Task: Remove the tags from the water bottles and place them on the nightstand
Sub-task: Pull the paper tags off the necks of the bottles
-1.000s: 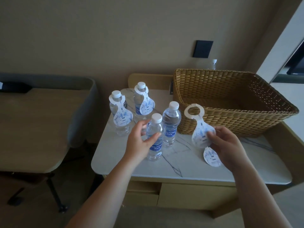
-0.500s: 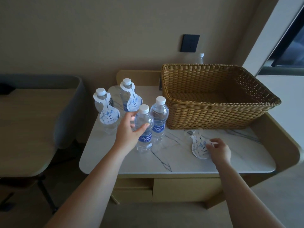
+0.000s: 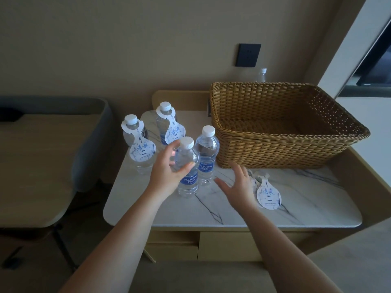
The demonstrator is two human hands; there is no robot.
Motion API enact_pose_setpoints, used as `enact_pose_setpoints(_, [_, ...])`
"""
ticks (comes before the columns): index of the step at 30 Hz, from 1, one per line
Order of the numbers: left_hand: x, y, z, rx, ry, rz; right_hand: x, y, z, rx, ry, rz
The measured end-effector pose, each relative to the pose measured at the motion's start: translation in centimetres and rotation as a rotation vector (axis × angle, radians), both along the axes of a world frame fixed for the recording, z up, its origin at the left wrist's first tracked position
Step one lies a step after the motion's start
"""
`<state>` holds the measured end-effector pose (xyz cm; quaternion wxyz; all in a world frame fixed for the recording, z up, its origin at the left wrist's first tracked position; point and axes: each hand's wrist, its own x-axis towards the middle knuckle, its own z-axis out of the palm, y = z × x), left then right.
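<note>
A beige wall with a dark wall plate (image 3: 249, 55) stood behind a marble-topped nightstand (image 3: 306, 204), and the wicker basket (image 3: 283, 132) on the stand's back right part served as the landmark for everything else. Just left of the basket stood four water bottles. The two nearest it were bare of tags: one bottle (image 3: 207, 157) almost against the basket's left wall, and the front bottle (image 3: 188, 176) a little farther left and closer to the stand's front edge. Farther left of the basket, the rear bottle (image 3: 164, 125) and the left bottle (image 3: 135, 144) each wore a white hanging tag, the rear tag (image 3: 174, 132) and the left tag (image 3: 142, 150), looped over the neck. The left hand (image 3: 169, 172) curled its thumb and fingers around the front bottle's upper body. The right hand (image 3: 236, 187) hovered in front of the basket's left corner with its fingers spread and holding nothing. Just in front of the basket, beside that hand, a removed tag (image 3: 268, 194) lay flat on the marble, with another tag (image 3: 252, 180) partly hidden by the fingers next to it. A small bottle top (image 3: 262, 74) showed behind the basket.
</note>
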<state>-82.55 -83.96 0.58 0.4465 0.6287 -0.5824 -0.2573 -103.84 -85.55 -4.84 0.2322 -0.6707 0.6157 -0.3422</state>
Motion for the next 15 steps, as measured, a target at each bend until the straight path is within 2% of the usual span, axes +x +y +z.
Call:
enact_pose_setpoints(7, [0.1, -0.5, 0.1, 0.022, -0.010, -0.004, 4.7, -3.2, 2.2, 0.105, -0.261, 0.070])
enact_pose_setpoints(15, [-1.7, -3.1, 0.6, 0.026, 0.025, -0.080, 1.8, -1.9, 0.7, 0.030, -0.274, -0.095])
